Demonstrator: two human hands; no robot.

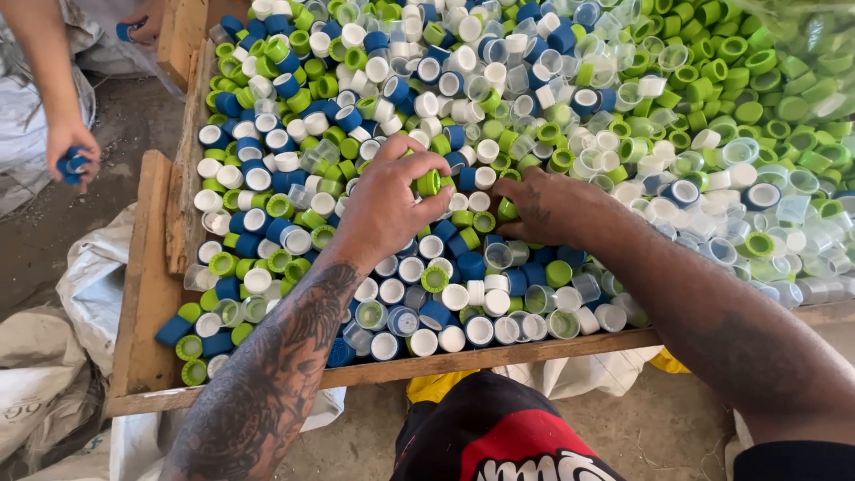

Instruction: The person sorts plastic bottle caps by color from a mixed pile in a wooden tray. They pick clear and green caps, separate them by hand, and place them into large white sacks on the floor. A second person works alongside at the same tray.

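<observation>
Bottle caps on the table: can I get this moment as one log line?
left hand: grips green cap | right hand: fingers on green cap | wooden tray: mixed bottle caps

dark tattoos cover the bare left forearm [267, 374]; black-and-red shorts [499, 436] below.

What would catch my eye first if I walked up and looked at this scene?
A huge heap of green, blue, white and clear bottle caps fills a wooden tray. At its middle, the left hand pinches a green cap in its fingers, while the right hand rests on caps beside it. At the far left edge, another person's hand holds blue caps.
</observation>
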